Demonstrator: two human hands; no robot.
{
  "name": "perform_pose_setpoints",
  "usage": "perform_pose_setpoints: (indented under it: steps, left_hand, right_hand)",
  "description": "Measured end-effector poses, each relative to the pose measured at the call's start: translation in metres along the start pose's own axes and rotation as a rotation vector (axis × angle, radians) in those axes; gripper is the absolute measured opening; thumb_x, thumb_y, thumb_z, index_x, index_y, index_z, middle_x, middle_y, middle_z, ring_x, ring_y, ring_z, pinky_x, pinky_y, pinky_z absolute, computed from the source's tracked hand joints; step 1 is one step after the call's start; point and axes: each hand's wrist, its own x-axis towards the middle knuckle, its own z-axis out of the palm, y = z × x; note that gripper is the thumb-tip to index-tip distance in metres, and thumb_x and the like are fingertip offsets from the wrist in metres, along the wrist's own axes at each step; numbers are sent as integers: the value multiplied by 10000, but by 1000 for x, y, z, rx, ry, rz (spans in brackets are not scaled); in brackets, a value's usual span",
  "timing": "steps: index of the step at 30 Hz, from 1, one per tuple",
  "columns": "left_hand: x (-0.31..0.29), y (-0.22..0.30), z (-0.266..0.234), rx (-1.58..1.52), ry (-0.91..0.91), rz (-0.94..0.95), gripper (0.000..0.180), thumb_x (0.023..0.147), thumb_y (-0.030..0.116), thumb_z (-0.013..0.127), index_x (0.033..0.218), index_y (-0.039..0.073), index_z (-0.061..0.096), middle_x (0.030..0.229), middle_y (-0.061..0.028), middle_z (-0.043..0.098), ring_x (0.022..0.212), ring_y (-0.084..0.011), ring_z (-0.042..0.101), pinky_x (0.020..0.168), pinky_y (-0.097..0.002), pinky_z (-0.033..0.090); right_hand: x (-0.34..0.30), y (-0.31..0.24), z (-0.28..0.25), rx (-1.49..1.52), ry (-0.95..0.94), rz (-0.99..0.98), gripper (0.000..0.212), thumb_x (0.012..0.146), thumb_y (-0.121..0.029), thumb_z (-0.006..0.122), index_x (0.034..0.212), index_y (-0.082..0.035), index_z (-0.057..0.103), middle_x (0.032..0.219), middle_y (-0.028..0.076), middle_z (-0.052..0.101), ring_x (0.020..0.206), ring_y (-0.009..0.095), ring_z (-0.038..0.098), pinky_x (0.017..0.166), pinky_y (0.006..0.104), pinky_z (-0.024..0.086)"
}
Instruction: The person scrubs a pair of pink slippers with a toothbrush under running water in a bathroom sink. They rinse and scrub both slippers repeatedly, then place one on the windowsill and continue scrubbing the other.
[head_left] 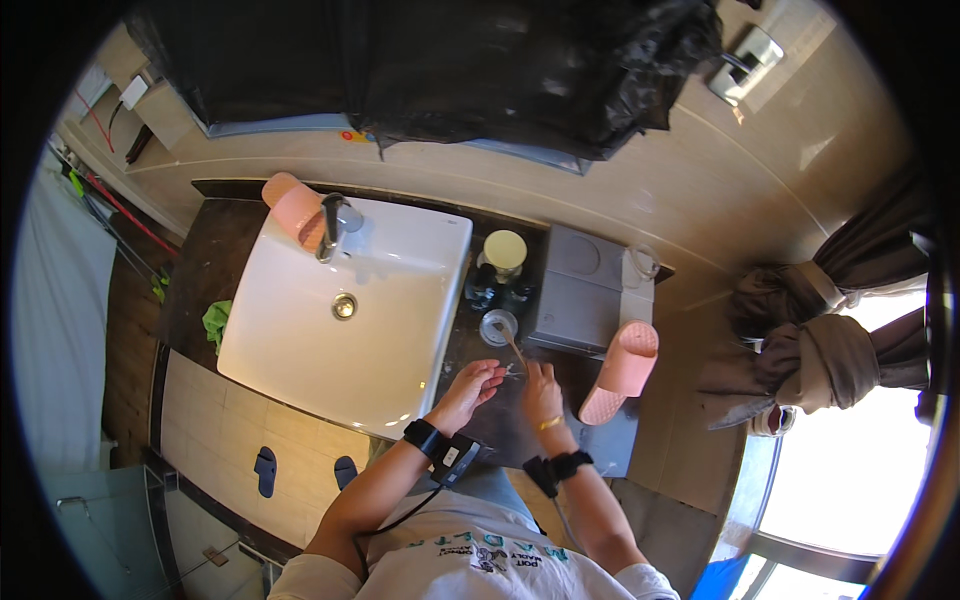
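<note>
Dark countertop (500,410) beside the white sink (350,300) is where you are mid-handling a small thin item, too tiny to identify, your left hand (472,388) and right hand (540,392) pinching it with curled fingers near the glass cup (498,326); steady precision comes next.

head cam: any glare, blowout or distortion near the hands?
Head view: window at lower right blown out; strong fisheye bend in the wall tiles, black vignette at the rim; white sink bright but readable; left hand and right hand small, fine detail soft.
</note>
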Motion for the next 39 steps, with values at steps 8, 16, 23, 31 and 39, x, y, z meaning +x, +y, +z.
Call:
perform_pose_setpoints:
  steps: [8,16,23,31,39]
  left_hand:
    - [-16,80,-108,94,44,121,267,947,199,466,1192,103,507,1139,-39,605,1041,-115,549,877,-276,411]
    - [5,216,-255,535,481,862,210,897,133,525,1094,63,541,961,-21,606,873,-140,529,816,-296,410]
    - [54,330,-269,1408,926,1130,443,731,89,690,1138,50,519,1149,-139,535,1069,-335,484,882,-440,403]
    - [45,359,-279,1759,854,491,531,724,328,729,1143,59,545,1046,-140,613,1018,-330,564,799,-464,443]
    - [-41,248,-303,677,390,801,626,848,266,658,1267,-107,379,1169,-211,558,1080,-256,547,912,-331,436]
  right_hand:
    - [103,-48,39,-678,-248,185,170,898,-173,478,956,-96,617,874,123,692,843,293,679,698,401,540]
    - [109,-63,53,-768,-248,343,216,921,-192,445,1024,-103,613,881,118,691,847,283,680,683,388,546]
    - [96,-67,48,-775,-158,433,219,898,-193,464,929,-115,666,898,117,690,859,283,677,702,384,550]
    - [37,-84,23,-414,134,480,125,840,-174,531,923,-104,592,848,160,659,809,375,643,688,473,511]
    - [-6,-215,65,372,85,62,344,851,-35,526,1184,-88,593,793,191,604,707,344,610,644,393,501]
